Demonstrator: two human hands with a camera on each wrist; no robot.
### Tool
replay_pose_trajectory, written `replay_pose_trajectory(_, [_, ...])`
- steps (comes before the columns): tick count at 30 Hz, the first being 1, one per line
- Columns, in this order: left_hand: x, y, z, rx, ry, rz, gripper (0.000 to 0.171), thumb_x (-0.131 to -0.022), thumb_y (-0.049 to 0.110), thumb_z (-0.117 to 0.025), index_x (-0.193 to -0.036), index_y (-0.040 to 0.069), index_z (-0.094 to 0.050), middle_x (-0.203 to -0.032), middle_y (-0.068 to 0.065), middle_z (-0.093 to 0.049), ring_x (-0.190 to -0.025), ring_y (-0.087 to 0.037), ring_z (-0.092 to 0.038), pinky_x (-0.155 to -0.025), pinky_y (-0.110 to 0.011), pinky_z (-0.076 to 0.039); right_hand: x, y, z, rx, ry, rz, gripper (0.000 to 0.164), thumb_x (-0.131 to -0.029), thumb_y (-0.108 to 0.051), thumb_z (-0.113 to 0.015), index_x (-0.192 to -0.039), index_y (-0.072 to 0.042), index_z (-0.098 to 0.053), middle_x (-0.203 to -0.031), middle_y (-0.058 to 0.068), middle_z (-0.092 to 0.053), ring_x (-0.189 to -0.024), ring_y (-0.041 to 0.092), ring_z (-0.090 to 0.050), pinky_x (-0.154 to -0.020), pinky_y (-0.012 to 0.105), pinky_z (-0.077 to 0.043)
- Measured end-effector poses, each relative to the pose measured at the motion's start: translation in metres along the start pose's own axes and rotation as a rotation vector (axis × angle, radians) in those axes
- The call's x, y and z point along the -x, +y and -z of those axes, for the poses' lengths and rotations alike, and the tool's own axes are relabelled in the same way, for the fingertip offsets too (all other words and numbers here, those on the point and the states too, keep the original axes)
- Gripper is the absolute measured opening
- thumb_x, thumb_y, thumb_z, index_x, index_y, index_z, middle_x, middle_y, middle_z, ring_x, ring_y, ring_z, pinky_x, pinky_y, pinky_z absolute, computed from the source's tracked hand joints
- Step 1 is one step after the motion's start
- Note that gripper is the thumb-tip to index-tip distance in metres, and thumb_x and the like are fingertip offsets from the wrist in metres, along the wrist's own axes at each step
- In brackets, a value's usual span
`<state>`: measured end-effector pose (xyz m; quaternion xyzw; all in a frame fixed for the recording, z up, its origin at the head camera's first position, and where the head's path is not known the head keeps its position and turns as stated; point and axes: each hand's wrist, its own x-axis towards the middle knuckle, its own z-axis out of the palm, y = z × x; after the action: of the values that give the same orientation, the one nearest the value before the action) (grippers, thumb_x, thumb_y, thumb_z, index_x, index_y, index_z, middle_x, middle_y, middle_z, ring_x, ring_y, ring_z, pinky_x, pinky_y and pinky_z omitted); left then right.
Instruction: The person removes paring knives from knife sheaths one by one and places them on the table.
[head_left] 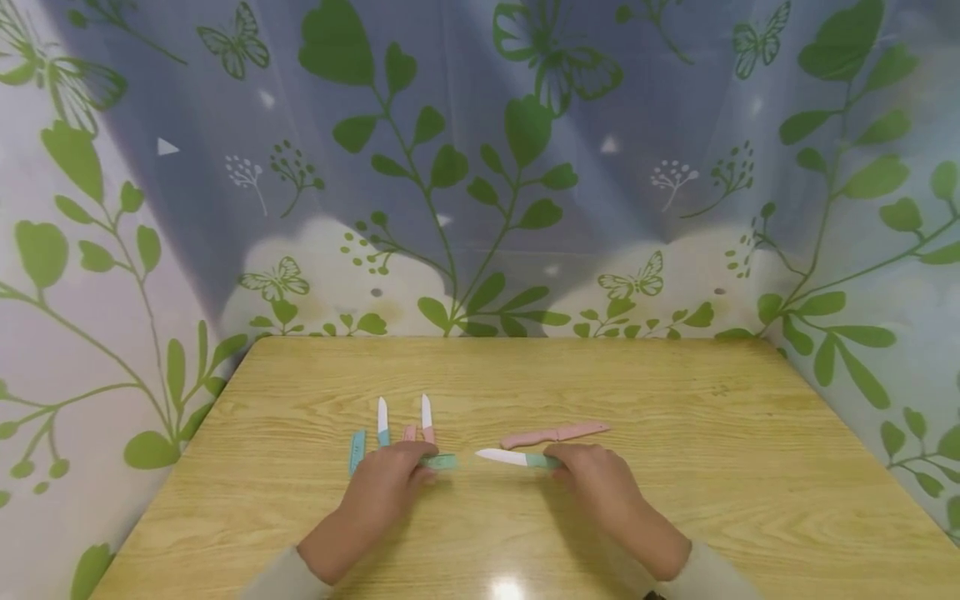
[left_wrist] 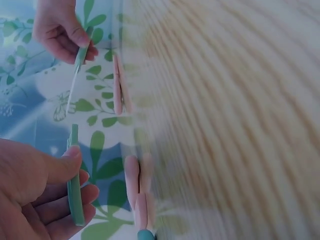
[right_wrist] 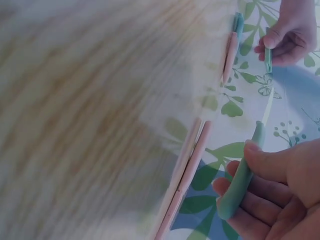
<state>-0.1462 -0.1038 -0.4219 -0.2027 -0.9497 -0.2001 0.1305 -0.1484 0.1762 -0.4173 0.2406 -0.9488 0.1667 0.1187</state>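
My left hand (head_left: 384, 483) pinches a green knife sheath (head_left: 444, 461) between thumb and fingers, its end pointing right. In my right hand (head_left: 602, 485) is a paring knife with a green handle (right_wrist: 241, 182) and a white blade (head_left: 501, 456). That blade points left toward the sheath, with a small gap between tip and sheath. Both things are held above the table, as the left wrist view shows. Just behind the held knife lies a pink sheathed knife (head_left: 557, 434).
Beyond my left hand lie a blue sheath (head_left: 357, 452), a blue-handled knife (head_left: 382, 414), a pink sheath (head_left: 409, 432) and a pink-handled knife (head_left: 427, 414); the hand partly hides some of them. The wooden table (head_left: 510, 367) ends at a leaf-patterned curtain (head_left: 480, 192).
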Motion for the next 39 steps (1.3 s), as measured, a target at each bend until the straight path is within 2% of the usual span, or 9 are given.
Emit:
replay_pose_trajectory(6, [-0.003,-0.003,-0.001,0.103,-0.015,-0.001,0.024,-0.081,0.014,-0.076,-0.103,0.006,-0.07,-0.087,-0.004,-0.074,-0.073,-0.014,-0.07,-0.065,-0.024,-0.057,0.0,0.003,-0.002,-0.081,-0.002,-0.008,0.023,-0.076,-0.003,-0.078,-0.098,-0.002,-0.071,-0.089,0.011,-0.074,-0.073,0.021,-0.072,-0.061,0.027,-0.058])
replay_pose_trajectory(9, [-0.006,-0.004,-0.002,0.237,-0.036,0.048,0.022,-0.082,0.012,-0.076,-0.101,0.006,-0.068,-0.088,-0.003,-0.073,-0.076,-0.014,-0.07,-0.069,-0.027,-0.058,0.001,0.003,-0.003,-0.098,0.01,0.004,0.022,-0.076,-0.003,-0.078,-0.097,0.0,-0.071,-0.087,0.011,-0.073,-0.072,0.021,-0.072,-0.061,0.024,-0.057])
replay_pose_trajectory(11, [-0.008,-0.005,-0.003,0.393,-0.06,0.113,0.022,-0.082,0.01,-0.076,-0.101,0.005,-0.066,-0.092,-0.005,-0.071,-0.082,-0.017,-0.07,-0.073,-0.027,-0.058,0.001,0.003,-0.003,-0.102,0.014,-0.001,0.022,-0.076,-0.003,-0.078,-0.097,0.0,-0.07,-0.087,0.011,-0.073,-0.071,0.02,-0.072,-0.06,0.023,-0.057])
replay_pose_trajectory(15, [-0.013,-0.008,-0.005,0.818,-0.128,0.292,0.026,-0.088,0.007,-0.071,-0.109,-0.004,-0.061,-0.097,-0.014,-0.068,-0.088,-0.026,-0.07,-0.071,-0.025,-0.058,0.001,0.003,-0.003,-0.107,0.001,-0.02,0.021,-0.077,-0.004,-0.078,-0.096,-0.001,-0.071,-0.085,0.01,-0.073,-0.069,0.018,-0.071,-0.058,0.021,-0.056])
replay_pose_trajectory(17, [-0.013,-0.008,-0.006,0.991,-0.157,0.349,0.029,-0.093,0.007,-0.066,-0.115,-0.009,-0.056,-0.1,-0.021,-0.069,-0.091,-0.03,-0.07,-0.074,-0.028,-0.058,0.001,0.002,-0.003,-0.104,-0.007,-0.028,0.021,-0.076,-0.005,-0.078,-0.096,-0.001,-0.071,-0.084,0.009,-0.073,-0.067,0.017,-0.07,-0.057,0.021,-0.055])
replay_pose_trajectory(20, [-0.012,-0.003,-0.01,1.133,-0.195,0.386,0.027,-0.098,0.007,-0.058,-0.115,-0.012,-0.049,-0.106,-0.027,-0.068,-0.097,-0.033,-0.069,-0.08,-0.032,-0.058,0.001,0.002,-0.004,-0.098,-0.014,-0.039,0.021,-0.075,-0.006,-0.079,-0.095,-0.002,-0.072,-0.085,0.009,-0.074,-0.068,0.018,-0.071,-0.057,0.021,-0.056])
replay_pose_trajectory(26, [-0.011,0.006,-0.015,1.205,-0.211,0.441,0.015,-0.102,0.008,-0.05,-0.107,-0.005,-0.044,-0.113,-0.029,-0.065,-0.101,-0.036,-0.067,-0.083,-0.036,-0.057,0.0,0.003,-0.006,-0.101,-0.013,-0.073,0.022,-0.074,-0.008,-0.081,-0.094,-0.005,-0.072,-0.084,0.007,-0.074,-0.069,0.017,-0.071,-0.057,0.023,-0.056])
replay_pose_trajectory(30, [-0.01,0.006,-0.014,1.211,-0.222,0.434,0.018,-0.102,0.009,-0.049,-0.109,-0.007,-0.044,-0.116,-0.03,-0.063,-0.101,-0.038,-0.067,-0.083,-0.037,-0.057,-0.001,0.004,-0.007,-0.115,-0.002,-0.076,0.022,-0.072,-0.009,-0.082,-0.091,-0.005,-0.072,-0.084,0.008,-0.074,-0.069,0.017,-0.071,-0.057,0.022,-0.056])
replay_pose_trajectory(39, [-0.01,0.004,-0.014,1.153,-0.234,0.445,0.019,-0.1,0.01,-0.054,-0.106,-0.006,-0.048,-0.108,-0.026,-0.067,-0.088,-0.028,-0.071,-0.078,-0.038,-0.058,-0.009,0.003,-0.008,-0.255,-0.04,-0.108,0.014,-0.076,-0.009,-0.08,-0.087,-0.007,-0.07,-0.082,0.005,-0.074,-0.069,0.014,-0.07,-0.06,0.024,-0.056])
